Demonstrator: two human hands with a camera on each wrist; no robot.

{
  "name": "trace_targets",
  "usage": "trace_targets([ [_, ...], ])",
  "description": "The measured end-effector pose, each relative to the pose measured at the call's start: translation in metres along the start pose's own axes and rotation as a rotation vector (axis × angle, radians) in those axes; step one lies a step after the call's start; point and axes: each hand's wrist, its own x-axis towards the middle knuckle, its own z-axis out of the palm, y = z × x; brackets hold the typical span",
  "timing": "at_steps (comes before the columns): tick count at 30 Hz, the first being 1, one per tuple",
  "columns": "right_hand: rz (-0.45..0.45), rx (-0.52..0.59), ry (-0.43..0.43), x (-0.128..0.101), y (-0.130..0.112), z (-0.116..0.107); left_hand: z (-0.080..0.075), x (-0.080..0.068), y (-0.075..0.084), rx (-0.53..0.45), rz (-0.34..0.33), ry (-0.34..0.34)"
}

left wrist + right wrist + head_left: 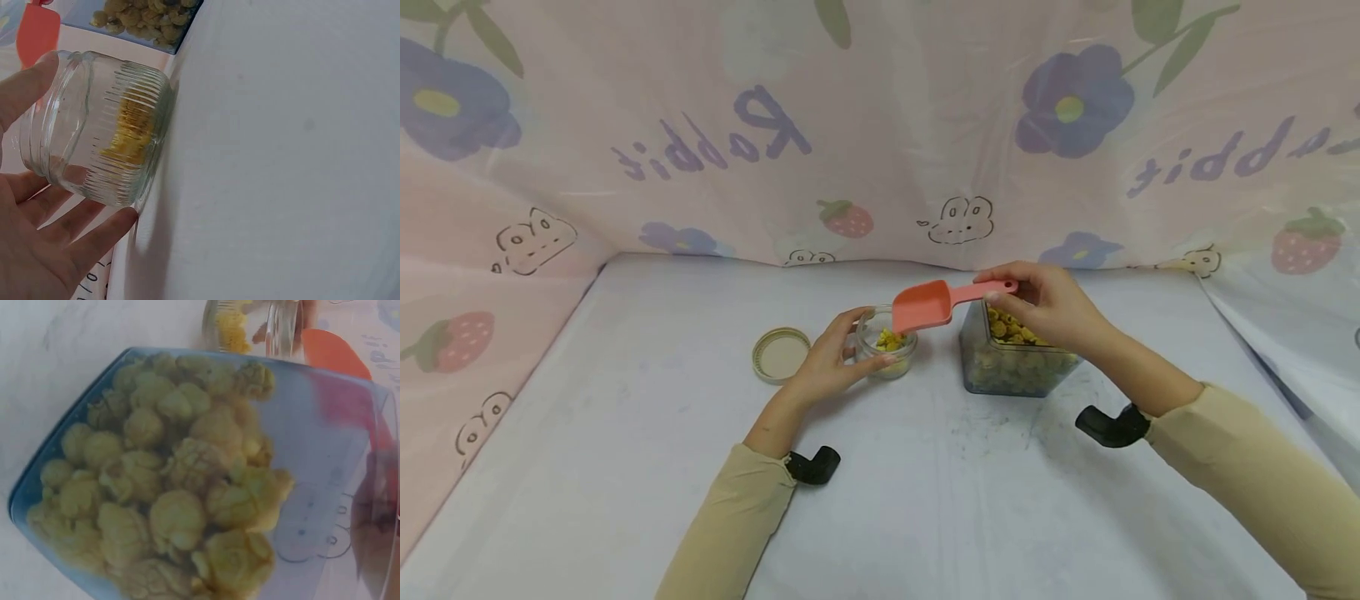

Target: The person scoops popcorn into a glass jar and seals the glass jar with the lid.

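White covers the table (925, 517) in front of you, and your transfer looks only partly done. The open container (1011, 371), on the right, keeps a good store of yellow popcorn-like pieces (1015, 329). The glass jar (94, 131) stands to its left with a small heap at the bottom, so most of its room is unfilled. Your left grip (827, 362) cups the jar, thumb on one side and fingers on the other. Your right grip (1045, 304) pinches the handle of the coral scoop (922, 307), whose bowl tilts over the jar's mouth and looks bare; whether its edge touches the rim you cannot tell. The lid (782, 355) lies off, flat beside your left grip.

As for materials, the container is smoky, see-through and straight-sided, narrowing toward its base. The jar is clear and round, with a smooth neck and fine ribs circling its lower wall. The scoop appears to be moulded plastic, squarish in the bowl, its handle pierced near the end. The lid is a pale disc with a gold-toned rim. The pieces are knobbly and rounded.
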Motion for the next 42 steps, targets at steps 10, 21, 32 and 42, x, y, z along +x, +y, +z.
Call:
trace_targets([
  [10, 0.040, 0.105, 0.076, -0.010, 0.002, -0.002, -0.001, -0.002, 0.000, 0.030, -0.023, -0.008],
  [21, 0.073, 0.175, 0.148, -0.017, 0.004, -0.003, -0.003, 0.000, 0.004, 0.066, -0.017, -0.007],
  [32, 0.002, 0.465, 0.229, -0.027, 0.003, -0.006, -0.002, 0.001, 0.006, 0.110, -0.004, 0.000],
  [42, -0.018, 0.539, 0.251, -0.032, 0.006, -0.005, -0.002, 0.000, 0.007, 0.154, 0.013, -0.004],
])
